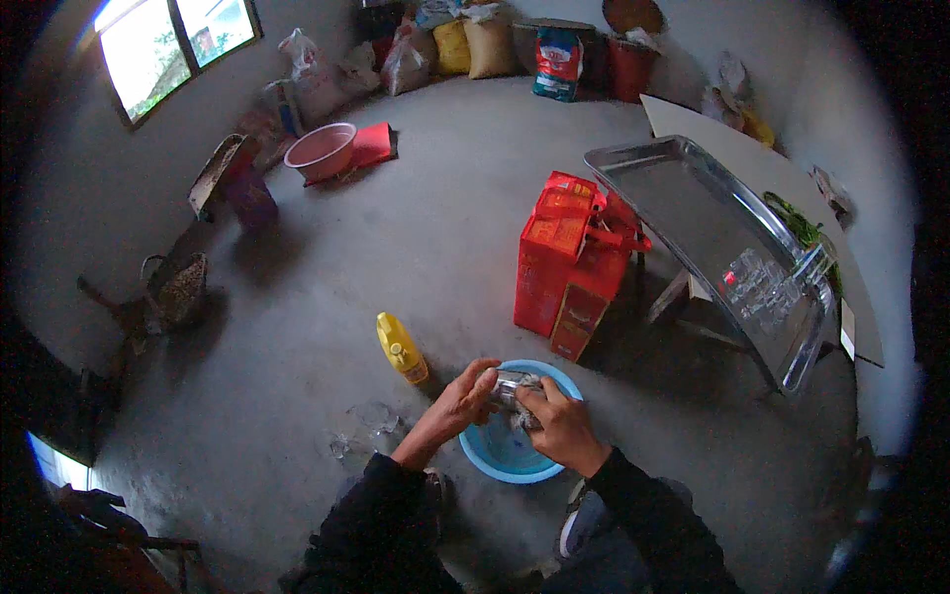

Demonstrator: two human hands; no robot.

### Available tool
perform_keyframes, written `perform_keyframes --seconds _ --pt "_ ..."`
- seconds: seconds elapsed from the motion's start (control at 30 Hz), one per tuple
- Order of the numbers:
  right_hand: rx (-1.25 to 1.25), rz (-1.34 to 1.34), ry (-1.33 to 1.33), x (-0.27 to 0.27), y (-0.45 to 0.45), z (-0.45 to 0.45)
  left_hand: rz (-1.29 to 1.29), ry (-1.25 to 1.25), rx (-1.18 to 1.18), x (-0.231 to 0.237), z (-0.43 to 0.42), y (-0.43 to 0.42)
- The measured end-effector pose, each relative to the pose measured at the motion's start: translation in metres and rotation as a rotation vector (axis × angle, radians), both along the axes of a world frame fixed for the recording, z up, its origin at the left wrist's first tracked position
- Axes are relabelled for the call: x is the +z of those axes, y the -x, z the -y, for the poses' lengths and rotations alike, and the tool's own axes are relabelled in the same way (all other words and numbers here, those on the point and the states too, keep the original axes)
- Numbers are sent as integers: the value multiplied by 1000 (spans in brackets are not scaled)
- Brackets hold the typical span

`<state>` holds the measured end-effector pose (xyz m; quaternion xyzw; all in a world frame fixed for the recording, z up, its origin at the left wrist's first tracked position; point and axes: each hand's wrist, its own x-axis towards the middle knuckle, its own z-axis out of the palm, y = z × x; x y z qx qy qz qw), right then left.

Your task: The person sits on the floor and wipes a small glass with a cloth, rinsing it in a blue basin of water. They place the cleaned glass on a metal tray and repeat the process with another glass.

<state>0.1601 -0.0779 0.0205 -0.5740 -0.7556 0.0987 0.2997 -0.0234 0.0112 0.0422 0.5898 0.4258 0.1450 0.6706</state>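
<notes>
Over a light blue plastic basin [481,462] on the floor, my left hand [466,395] grips a clear glass [508,380], lying tilted between my hands. My right hand [562,425] presses a greyish cloth [525,420] against the glass at its right end. The cloth hangs partly below my fingers, and some of it is hidden by them. Water seems to lie in the basin, though its depth cannot be told. Left of the basin stands a yellow plastic detergent bottle [401,349]. Some clear glasses [376,417] rest on the floor near my left forearm.
A large metal tray [690,215] at the right holds several clear glasses [764,286]. Red cartons [549,275] stand beyond the basin. Farther off are a pink basin [323,153], a basket [178,289] and filled sacks [490,48] by the wall.
</notes>
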Motion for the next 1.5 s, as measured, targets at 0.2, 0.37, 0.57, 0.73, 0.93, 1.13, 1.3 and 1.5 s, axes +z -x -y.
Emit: perform_keyframes --seconds 0.2,0.37,0.57,0.73,0.93,1.13,1.3,1.5 --pt "77 -980 662 -12 -3 -3 306 -209 -18 -9 6 -2" --pt "250 -1755 961 12 -3 6 290 -381 -188 4 -2 8" --pt "82 -976 385 -3 0 1 239 -301 -40 3 -1 6" --pt "-30 -270 73 -6 -2 -3 91 -169 82 -1 2 3" --pt "1 -445 212 -5 2 -3 236 -215 114 -11 1 -2" --pt "111 -1730 864 2 -4 1 340 -321 -44 -4 -2 3" --pt "47 -1264 561 0 -2 0 326 -305 6 -1 -3 6" --pt "-27 -313 92 7 -2 0 112 -83 -45 -3 -11 12"
